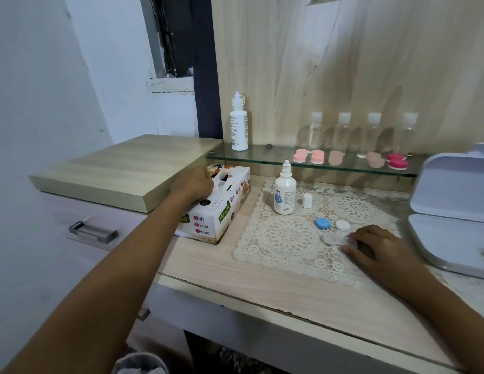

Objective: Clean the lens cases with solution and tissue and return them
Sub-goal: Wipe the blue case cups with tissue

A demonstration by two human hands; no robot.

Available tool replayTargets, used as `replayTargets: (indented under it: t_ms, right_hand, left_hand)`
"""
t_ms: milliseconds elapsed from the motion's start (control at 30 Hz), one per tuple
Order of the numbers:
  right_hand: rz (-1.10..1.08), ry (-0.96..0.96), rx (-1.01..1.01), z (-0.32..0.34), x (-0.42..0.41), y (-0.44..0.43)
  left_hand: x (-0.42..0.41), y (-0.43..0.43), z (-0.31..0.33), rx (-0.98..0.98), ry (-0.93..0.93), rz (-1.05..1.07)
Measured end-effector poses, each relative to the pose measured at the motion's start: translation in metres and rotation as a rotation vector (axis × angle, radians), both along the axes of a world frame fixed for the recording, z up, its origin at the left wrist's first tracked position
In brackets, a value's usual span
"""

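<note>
Lens case (333, 238), clear and with both wells uncapped, lies on the lace mat (284, 238) toward its right side. Your right hand (378, 247) rests on the mat and grips the case's right well between thumb and curled forefinger. The left well lies bare and flat on the lace. Just behind the case sit its two caps, the blue cap (322, 223) on the left and the white cap (342, 225) on the right, close together but apart from the case.

Your left hand (192, 184) reaches to the top of the tissue box (222, 211), which lies on the table (262, 287) just left of the mat. Its fingers curl down at the slot in the box. Whether they hold a tissue you cannot tell from here, as the hand hides them.

The solution bottle (284, 193) stands upright at the back of the mat with its nozzle bare, and its small white lid (307, 200) stands just to its right.

On the glass shelf (262, 157) behind stand a second white bottle (238, 125) and four clear bottles (343, 130), with pink cases (308, 156) and a red case (396, 161) in front of them. An open white box (451, 211) sits at the right edge.
</note>
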State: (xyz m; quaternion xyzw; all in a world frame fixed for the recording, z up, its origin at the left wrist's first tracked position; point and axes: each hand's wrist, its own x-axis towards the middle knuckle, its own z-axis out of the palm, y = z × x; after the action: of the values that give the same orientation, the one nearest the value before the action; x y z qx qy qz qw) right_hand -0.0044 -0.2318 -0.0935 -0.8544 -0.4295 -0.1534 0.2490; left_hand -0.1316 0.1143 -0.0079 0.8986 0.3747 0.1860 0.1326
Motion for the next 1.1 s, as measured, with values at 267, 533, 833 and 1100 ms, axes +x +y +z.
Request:
replayTargets:
  t_ms: [267,533,833,1100]
  right_hand:
    - [0.006,0.014,0.001,0.001,0.000,0.000]
    - [0.001,0.015,-0.008,0.001,0.000,0.000]
    - [-0.018,0.018,-0.033,0.002,-0.001,0.001]
    - [-0.021,0.010,-0.050,0.004,-0.003,0.000]
  left_hand:
    - [-0.008,-0.016,0.015,-0.329,-0.530,-0.108]
    - [-0.006,-0.014,0.016,-0.293,-0.580,-0.152]
    - [-0.002,-0.020,0.028,-0.197,-0.728,-0.208]
    - [0.002,-0.005,0.018,-0.111,-0.446,-0.155]
